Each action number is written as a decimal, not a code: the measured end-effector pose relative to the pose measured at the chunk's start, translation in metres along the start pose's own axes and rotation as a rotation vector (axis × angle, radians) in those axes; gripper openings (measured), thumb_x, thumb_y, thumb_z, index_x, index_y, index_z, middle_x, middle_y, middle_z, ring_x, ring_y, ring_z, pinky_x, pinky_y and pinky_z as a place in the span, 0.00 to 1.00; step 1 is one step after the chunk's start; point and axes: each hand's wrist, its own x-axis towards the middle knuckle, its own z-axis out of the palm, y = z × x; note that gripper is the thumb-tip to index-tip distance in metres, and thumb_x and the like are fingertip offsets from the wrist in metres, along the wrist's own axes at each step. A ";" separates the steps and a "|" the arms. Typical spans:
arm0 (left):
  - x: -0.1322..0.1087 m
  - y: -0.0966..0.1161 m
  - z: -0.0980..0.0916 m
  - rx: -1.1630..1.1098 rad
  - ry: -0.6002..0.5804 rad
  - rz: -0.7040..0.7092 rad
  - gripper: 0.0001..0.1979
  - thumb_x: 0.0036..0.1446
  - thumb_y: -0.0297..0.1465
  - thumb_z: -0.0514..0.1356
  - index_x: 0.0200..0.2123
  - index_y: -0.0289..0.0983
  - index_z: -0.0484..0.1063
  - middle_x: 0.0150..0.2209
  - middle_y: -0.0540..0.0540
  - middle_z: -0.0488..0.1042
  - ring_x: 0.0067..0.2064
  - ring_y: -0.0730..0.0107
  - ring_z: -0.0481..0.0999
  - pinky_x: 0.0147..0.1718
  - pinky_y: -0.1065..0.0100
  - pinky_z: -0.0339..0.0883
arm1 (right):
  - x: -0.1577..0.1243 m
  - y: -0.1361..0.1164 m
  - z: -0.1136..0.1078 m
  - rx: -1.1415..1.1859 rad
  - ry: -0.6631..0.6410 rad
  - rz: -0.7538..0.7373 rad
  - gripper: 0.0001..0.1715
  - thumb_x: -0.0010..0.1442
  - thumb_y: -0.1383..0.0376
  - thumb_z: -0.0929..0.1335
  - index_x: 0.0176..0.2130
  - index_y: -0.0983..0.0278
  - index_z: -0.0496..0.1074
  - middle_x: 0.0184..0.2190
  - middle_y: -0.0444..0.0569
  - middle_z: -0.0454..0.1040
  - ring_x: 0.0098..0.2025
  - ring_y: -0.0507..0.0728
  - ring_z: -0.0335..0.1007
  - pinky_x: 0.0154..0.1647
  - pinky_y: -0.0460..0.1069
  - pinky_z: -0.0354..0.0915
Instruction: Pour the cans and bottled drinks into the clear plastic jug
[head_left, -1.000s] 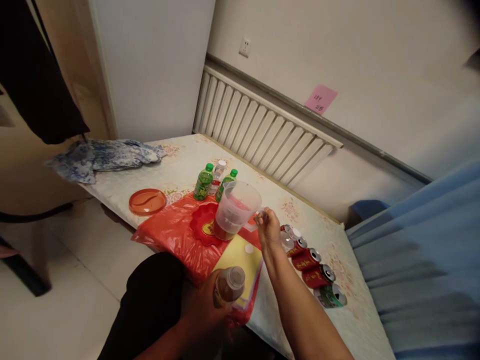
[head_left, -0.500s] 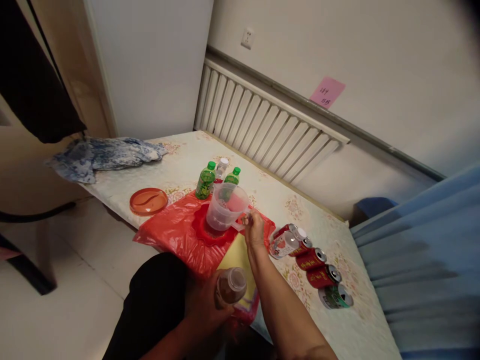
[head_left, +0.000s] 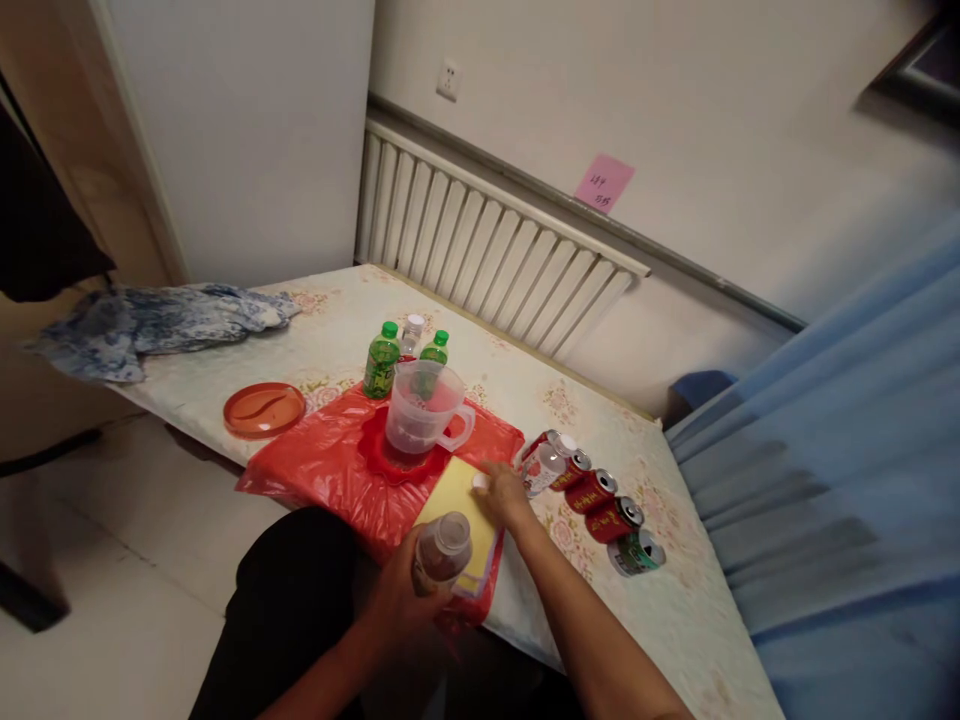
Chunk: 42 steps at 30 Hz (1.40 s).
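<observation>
Two hands: both are in shot, both busy at the near edge of the bench (head_left: 337, 340).
Left hand: the left hand (head_left: 397, 600) is wrapped right round a bottle (head_left: 442, 555), fingers closed on its body.
Bottle: brown drink inside, mouth open with no top on it. It is held off the bench, just in front of the person's lap, tipped a little.
Right hand: the right hand (head_left: 508, 497) is stretched forward, palm down, fingertips at a small white cap (head_left: 478, 483). I cannot tell whether it is pinched or only touched.
Cap: it sits on a yellow pad (head_left: 450, 495), close to the pad's far edge.
Behind the pad: a clear jug (head_left: 420, 410) stands upright on a red mat (head_left: 375, 458), and both are on a red bag (head_left: 315, 470).
Further back: green bottles (head_left: 382, 360) stand upright just behind the jug.
Off to the right: cans (head_left: 596, 490) lie on their sides in a row, near the right hand.
Off to the left: an orange dish (head_left: 264, 409) and a blue cloth (head_left: 150, 320).
Spill risk: the open bottle leans over the lap with eyes on the cap, so a little more tilt could slop drink out.
Cap risk: a light, smooth cap on a slick pad could skid off under a glancing fingertip.
Knock risk: the right wrist hovers near loose, round cans, and a nudge could start them rolling.
</observation>
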 end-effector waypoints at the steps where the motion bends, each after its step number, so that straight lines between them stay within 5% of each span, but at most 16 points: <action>1: 0.001 0.002 0.001 0.013 0.001 0.006 0.33 0.41 0.29 0.65 0.53 0.40 0.62 0.52 0.44 0.74 0.52 0.55 0.74 0.52 0.56 0.69 | -0.005 0.000 0.005 -0.041 -0.015 -0.007 0.27 0.46 0.69 0.73 0.48 0.63 0.73 0.45 0.55 0.73 0.50 0.64 0.66 0.54 0.57 0.59; 6: 0.008 0.013 0.005 0.046 0.001 0.020 0.34 0.39 0.28 0.64 0.54 0.40 0.61 0.51 0.44 0.74 0.52 0.56 0.74 0.53 0.57 0.69 | -0.014 -0.006 0.018 -0.141 -0.020 -0.041 0.21 0.51 0.72 0.69 0.47 0.65 0.74 0.45 0.58 0.71 0.50 0.65 0.65 0.52 0.58 0.60; 10: 0.022 0.020 0.009 0.100 0.037 0.025 0.35 0.37 0.26 0.64 0.53 0.40 0.61 0.50 0.44 0.74 0.52 0.55 0.73 0.54 0.55 0.67 | -0.017 -0.006 0.006 -0.113 0.010 -0.063 0.17 0.54 0.70 0.67 0.46 0.64 0.74 0.44 0.55 0.72 0.48 0.62 0.67 0.51 0.56 0.61; 16: 0.044 0.019 0.026 0.183 0.026 0.102 0.33 0.41 0.27 0.64 0.53 0.40 0.60 0.50 0.44 0.72 0.53 0.58 0.72 0.55 0.55 0.65 | -0.036 -0.006 -0.051 0.001 0.019 -0.136 0.13 0.57 0.67 0.66 0.43 0.63 0.74 0.38 0.47 0.75 0.40 0.57 0.69 0.44 0.51 0.64; 24: 0.057 0.011 0.050 0.184 0.007 0.131 0.33 0.41 0.25 0.65 0.52 0.39 0.61 0.49 0.44 0.72 0.53 0.57 0.72 0.55 0.54 0.64 | -0.074 -0.046 -0.124 0.206 0.028 -0.335 0.17 0.58 0.66 0.68 0.49 0.60 0.74 0.41 0.48 0.74 0.38 0.56 0.68 0.42 0.51 0.64; 30: 0.056 0.001 0.055 0.209 -0.008 0.200 0.31 0.42 0.25 0.65 0.52 0.38 0.61 0.47 0.45 0.72 0.51 0.59 0.72 0.54 0.55 0.65 | -0.087 -0.068 -0.129 0.084 -0.036 -0.452 0.18 0.60 0.71 0.67 0.50 0.60 0.73 0.43 0.50 0.74 0.46 0.58 0.69 0.50 0.53 0.63; 42: 0.052 0.010 0.057 0.214 -0.005 0.213 0.27 0.42 0.25 0.63 0.49 0.39 0.64 0.45 0.47 0.73 0.49 0.59 0.73 0.51 0.56 0.68 | -0.091 -0.082 -0.119 -0.260 -0.070 -0.454 0.20 0.58 0.73 0.68 0.50 0.58 0.74 0.40 0.49 0.73 0.43 0.59 0.69 0.44 0.50 0.64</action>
